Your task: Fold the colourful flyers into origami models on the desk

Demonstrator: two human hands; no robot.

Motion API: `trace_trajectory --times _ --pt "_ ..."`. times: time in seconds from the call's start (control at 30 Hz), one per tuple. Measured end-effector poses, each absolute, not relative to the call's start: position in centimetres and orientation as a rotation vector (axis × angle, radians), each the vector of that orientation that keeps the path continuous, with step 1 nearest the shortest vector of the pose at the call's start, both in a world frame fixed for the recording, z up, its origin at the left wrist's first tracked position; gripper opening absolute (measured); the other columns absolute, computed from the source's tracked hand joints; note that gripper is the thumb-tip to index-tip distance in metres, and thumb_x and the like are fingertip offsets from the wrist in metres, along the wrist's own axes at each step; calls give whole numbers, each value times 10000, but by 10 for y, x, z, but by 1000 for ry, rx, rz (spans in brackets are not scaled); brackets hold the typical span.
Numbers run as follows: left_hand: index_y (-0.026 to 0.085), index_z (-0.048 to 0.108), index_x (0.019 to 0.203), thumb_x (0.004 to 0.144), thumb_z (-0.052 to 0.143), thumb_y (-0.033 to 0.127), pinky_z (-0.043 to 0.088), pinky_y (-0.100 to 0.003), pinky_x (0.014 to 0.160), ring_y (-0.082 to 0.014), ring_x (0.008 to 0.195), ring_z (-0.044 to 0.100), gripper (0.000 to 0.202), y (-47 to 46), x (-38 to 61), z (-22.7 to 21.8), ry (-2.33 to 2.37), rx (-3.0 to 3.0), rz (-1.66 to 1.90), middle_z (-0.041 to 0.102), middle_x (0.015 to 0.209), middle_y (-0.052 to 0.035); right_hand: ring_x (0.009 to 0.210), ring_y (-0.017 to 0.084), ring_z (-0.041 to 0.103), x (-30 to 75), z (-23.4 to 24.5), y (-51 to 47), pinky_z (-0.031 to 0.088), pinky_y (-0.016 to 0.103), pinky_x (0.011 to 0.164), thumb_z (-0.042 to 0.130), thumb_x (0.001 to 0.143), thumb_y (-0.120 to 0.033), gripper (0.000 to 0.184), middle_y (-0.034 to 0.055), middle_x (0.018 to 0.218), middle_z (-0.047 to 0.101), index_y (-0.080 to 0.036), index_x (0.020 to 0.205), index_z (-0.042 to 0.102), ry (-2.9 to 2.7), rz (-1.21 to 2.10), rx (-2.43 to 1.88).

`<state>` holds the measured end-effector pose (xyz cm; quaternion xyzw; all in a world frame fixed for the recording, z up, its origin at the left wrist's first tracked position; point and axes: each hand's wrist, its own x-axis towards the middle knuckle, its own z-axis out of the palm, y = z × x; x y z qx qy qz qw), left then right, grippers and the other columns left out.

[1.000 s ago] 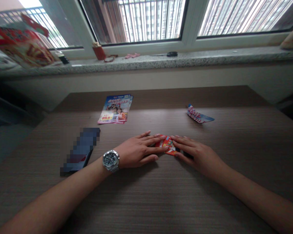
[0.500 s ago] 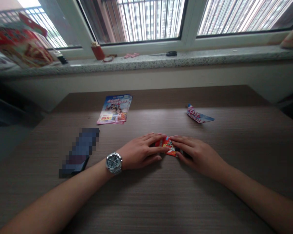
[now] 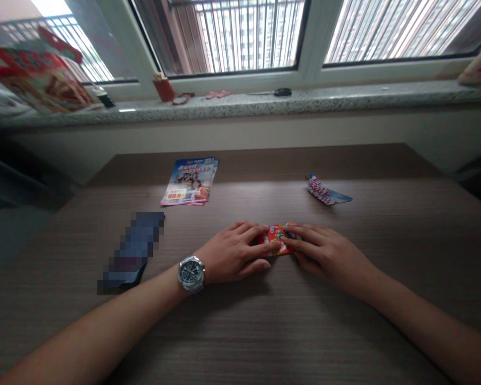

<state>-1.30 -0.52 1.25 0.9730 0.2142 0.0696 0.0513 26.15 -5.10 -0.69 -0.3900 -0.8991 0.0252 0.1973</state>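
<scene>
Between my hands lies a small folded red printed paper (image 3: 276, 233) on the table, its ends covered by fingers. My left hand (image 3: 236, 250), above a silver wristwatch (image 3: 191, 273), rests with outstretched fingers on the paper's left part, thumb apart on the near side. Over its right end curves my right hand (image 3: 319, 250), fingers on the fold and thumb partly tucked below them, gripping that end. Beyond the right hand sits a blue and pink folded paper piece (image 3: 325, 191), one side raised off the table.
A small stack of printed flyers (image 3: 190, 182) lies at the back left of the brown table (image 3: 240, 331). Nearer is a dark, pixelated phone-like object (image 3: 133, 251). On the stone windowsill (image 3: 320, 101) are a black-handled tool (image 3: 282, 92), a red container (image 3: 164, 88) and a food bag (image 3: 48, 80).
My right hand has shifted its fingers further over the paper's right end, where the paper now looks folded over. The left hand stays on the paper with little movement. The view tilts slightly.
</scene>
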Motion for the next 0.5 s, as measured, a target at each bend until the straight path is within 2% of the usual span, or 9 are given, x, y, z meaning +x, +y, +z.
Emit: trace_trajectory --times 0.13,0.27,0.5 --pt "238 462 1450 1020 430 471 417 -441 1063 -252 1194 560 490 -4 -12 14 584 2955 269 608 1314 -107 1231 293 604 270 -8 -46 524 492 1004 569 934 -183 398 119 1369 630 -257 1319 635 -2515 59 -1135" --pt "161 567 1327 1022 445 446 436 -410 1046 -237 1150 595 436 -5 -11 14 444 2973 347 656 1250 -110 1235 305 594 270 -11 -44 510 514 1018 583 954 -288 321 118 1345 645 -244 1258 678 -2478 28 -1175" --pt "169 597 1289 1019 465 408 480 -381 1007 -219 1102 631 384 -6 -11 11 354 2946 399 685 1204 -111 1200 271 635 268 -11 -43 543 467 998 575 949 -240 322 107 1337 655 -263 1255 675 -2423 179 -1151"
